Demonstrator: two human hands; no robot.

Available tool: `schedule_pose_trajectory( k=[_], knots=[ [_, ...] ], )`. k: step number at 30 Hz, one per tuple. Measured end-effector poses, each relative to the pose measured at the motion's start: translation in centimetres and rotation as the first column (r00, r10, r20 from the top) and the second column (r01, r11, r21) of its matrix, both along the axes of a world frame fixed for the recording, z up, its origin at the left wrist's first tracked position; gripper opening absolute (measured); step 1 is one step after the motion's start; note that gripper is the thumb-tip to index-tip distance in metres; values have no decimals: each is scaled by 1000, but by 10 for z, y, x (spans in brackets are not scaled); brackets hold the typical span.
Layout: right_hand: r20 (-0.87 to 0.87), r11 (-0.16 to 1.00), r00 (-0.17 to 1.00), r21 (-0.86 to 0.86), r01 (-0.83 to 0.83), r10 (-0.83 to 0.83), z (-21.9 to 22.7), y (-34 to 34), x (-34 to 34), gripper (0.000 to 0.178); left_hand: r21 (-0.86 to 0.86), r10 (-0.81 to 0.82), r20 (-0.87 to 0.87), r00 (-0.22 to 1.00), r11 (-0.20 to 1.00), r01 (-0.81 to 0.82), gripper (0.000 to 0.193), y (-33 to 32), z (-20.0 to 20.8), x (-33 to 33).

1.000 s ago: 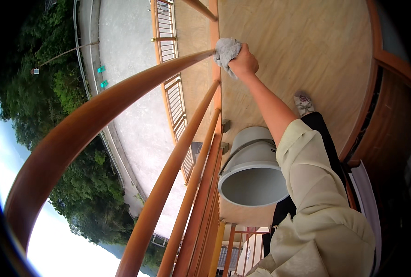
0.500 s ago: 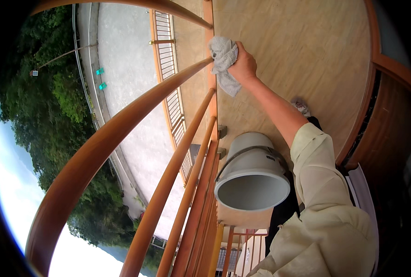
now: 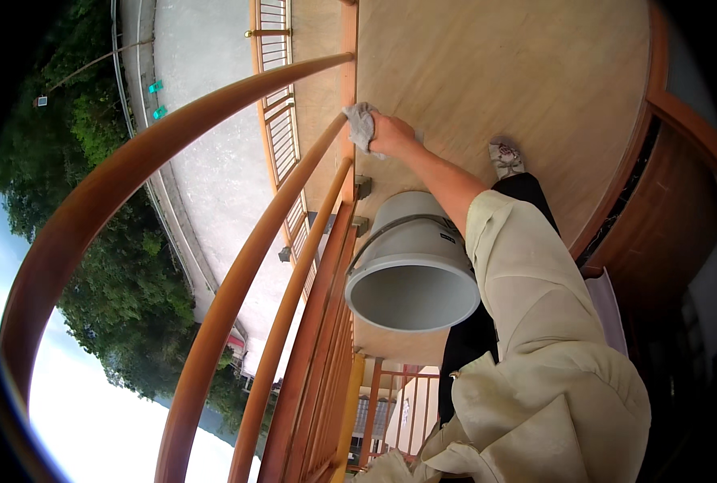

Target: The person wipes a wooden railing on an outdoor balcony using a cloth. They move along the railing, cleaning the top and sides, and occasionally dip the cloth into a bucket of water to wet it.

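My right hand (image 3: 392,135) is closed around a crumpled grey cloth (image 3: 361,127). It presses the cloth against the orange bottom rail (image 3: 349,84), at the foot of a slanting orange baluster (image 3: 254,251). Part of the cloth is hidden under the fingers. Just below my forearm is a grey bucket (image 3: 411,262) with a dark handle, its mouth facing up toward me and its grey inside showing. My left hand is out of sight.
More orange balusters (image 3: 92,181) curve across the left side. Beyond them lie a pale road (image 3: 205,88) and trees (image 3: 125,282). My shoe (image 3: 506,157) stands on the tan tiled floor (image 3: 495,64). A brown wooden panel (image 3: 656,185) borders the floor at right.
My right hand has moved the cloth along the bottom rail, from the foot of the thick near baluster to the adjacent one. The view has shifted, and my shoe shows more fully.
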State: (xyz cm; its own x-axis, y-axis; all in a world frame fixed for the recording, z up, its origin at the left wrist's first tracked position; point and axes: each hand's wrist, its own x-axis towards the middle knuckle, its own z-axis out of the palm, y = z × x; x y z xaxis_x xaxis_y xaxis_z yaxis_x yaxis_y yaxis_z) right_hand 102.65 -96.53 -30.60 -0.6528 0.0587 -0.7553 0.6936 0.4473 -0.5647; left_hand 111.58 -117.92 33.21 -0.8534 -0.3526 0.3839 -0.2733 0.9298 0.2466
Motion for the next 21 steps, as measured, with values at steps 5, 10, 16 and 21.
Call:
schedule_pose_trajectory(
  k=[5,10,16,21],
  knots=[
    [81,716,756,-267,645,-650,12,-131,78,64,60,-102,-58,993,993,106,64,-1,9,-5],
    [-20,874,993,-477,89,-112,147,-151,82,65,-21,14,10,1000,1000,-13,64,5,11,5],
    [-221,969,974,-246,-2,-54,108,-174,21,34,-161,-30,92,995,986,44,62,2,33,6],
    [-160,975,962,83,-208,219,21,-163,48,15,-179,-30,115,993,982,50,61,-2,14,-1]
  ],
)
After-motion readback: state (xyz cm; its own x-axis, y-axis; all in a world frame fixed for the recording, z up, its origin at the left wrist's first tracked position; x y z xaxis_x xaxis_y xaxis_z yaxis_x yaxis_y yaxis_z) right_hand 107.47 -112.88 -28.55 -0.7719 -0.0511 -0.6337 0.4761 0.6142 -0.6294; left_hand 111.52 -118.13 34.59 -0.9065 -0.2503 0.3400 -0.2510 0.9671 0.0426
